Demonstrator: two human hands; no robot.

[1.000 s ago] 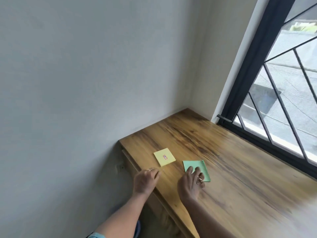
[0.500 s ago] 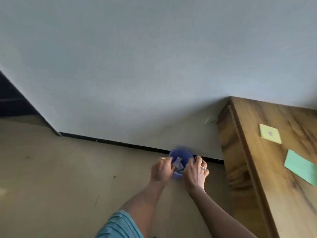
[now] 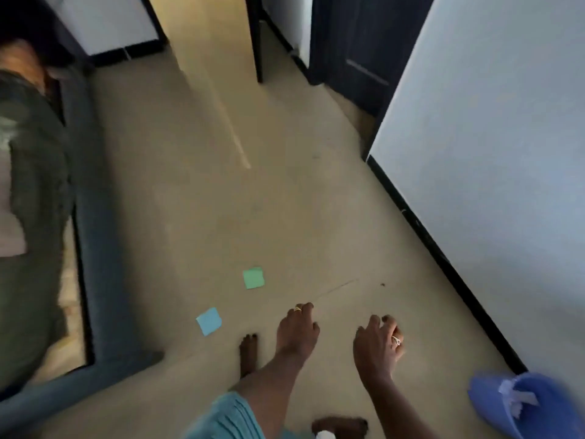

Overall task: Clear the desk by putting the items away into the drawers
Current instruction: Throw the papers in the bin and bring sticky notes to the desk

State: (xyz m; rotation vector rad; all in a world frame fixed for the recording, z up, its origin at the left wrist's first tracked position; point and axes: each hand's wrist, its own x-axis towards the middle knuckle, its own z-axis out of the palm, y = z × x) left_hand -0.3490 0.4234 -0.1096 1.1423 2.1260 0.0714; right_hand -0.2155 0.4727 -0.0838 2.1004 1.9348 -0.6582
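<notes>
While neither the desk nor its drawers are in view, two loose items lie on the floor [image 3: 285, 201]: a green note [image 3: 253, 277] farther off and a blue note [image 3: 209, 321] nearer and to its left. Collecting them looks like the step in hand, so that they can go into a drawer with the rest.

Both papers lie flat, so a straight pinch from above would likely slip. A better way is to press a fingertip on one corner, slide it until an edge lifts, then pinch that edge between thumb and forefinger. The blue one is closer to the left hand [image 3: 297, 331] and makes the sensible first pick. Stacking the two would leave one hand free for the drawer.

That left hand hangs palm down over the floor, fingers loosely curled and holding nothing, right of both notes and beside a bare foot [image 3: 248, 350]. The right hand [image 3: 378, 346] hovers just to its right, fingers bent and slightly spread, also empty. A blue bin [image 3: 493, 403] with white scraps sits at near right against the wall [image 3: 490, 153], apart from both hands.
</notes>
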